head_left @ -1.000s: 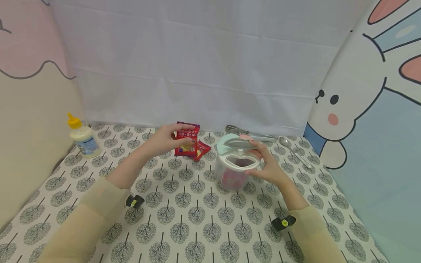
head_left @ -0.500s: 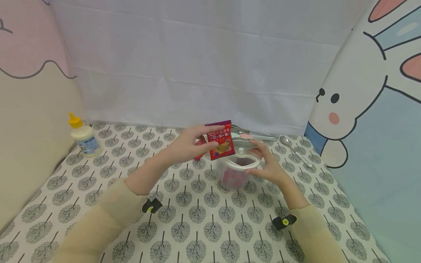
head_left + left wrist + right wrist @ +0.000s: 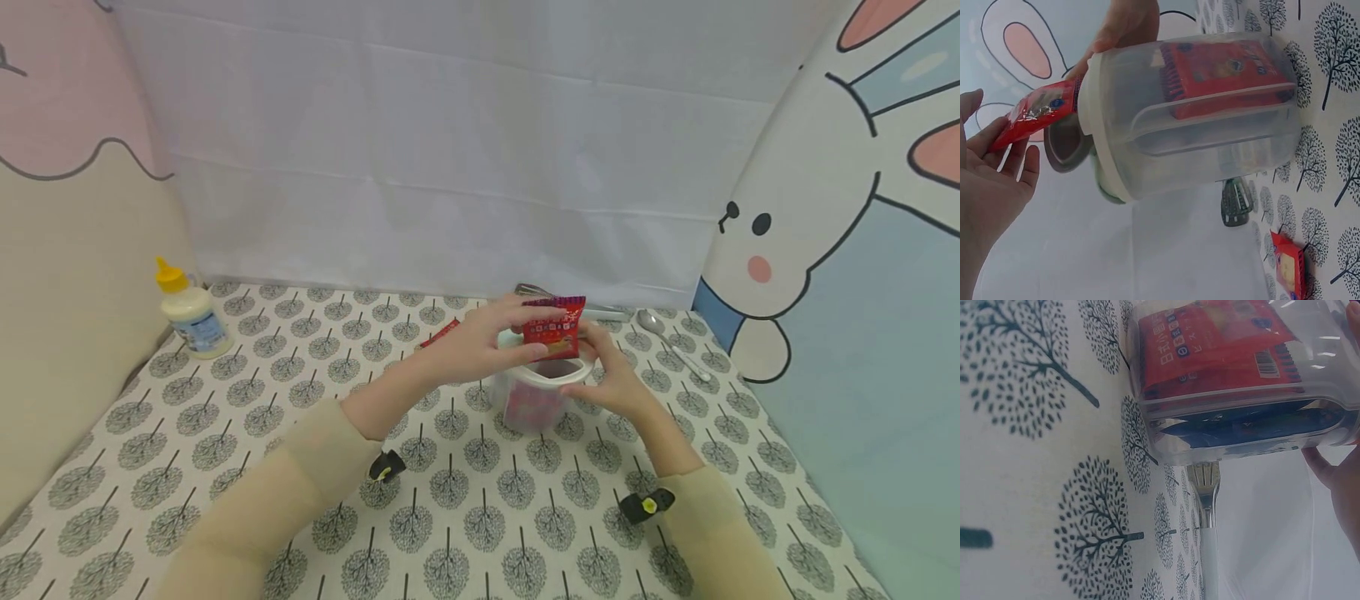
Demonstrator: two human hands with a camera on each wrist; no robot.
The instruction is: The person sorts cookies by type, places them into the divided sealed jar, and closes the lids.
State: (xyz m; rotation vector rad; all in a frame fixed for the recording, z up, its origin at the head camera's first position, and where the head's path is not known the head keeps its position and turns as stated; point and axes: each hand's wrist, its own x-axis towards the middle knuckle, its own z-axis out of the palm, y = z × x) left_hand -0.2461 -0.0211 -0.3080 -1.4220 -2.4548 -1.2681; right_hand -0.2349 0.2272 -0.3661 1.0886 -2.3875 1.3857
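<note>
My left hand (image 3: 480, 340) pinches a red biscuit packet (image 3: 564, 335) by one edge, over the mouth of a clear plastic canister (image 3: 531, 408). In the left wrist view the packet's far end is right at the canister's white lid (image 3: 1105, 119), where a grey-lined flap (image 3: 1066, 145) stands raised. My right hand (image 3: 617, 379) holds the canister at its lid from the right side. Through the clear wall, red packets (image 3: 1229, 78) show inside, along with a dark blue wrapper (image 3: 1254, 428). Another red packet (image 3: 441, 332) lies on the table, partly hidden behind my left hand.
A cream bottle with a yellow spout cap (image 3: 197, 323) stands at the left. Behind the canister lies a metal utensil with a slotted head (image 3: 1205, 481) and pale handle. A spoon (image 3: 678, 348) lies to its right. A white curtain (image 3: 420, 167) backs the patterned tabletop (image 3: 450, 500).
My left hand has carried the packet rightward from beside the other packet to over the canister's mouth, then lowered it. My right hand has stayed on the canister.
</note>
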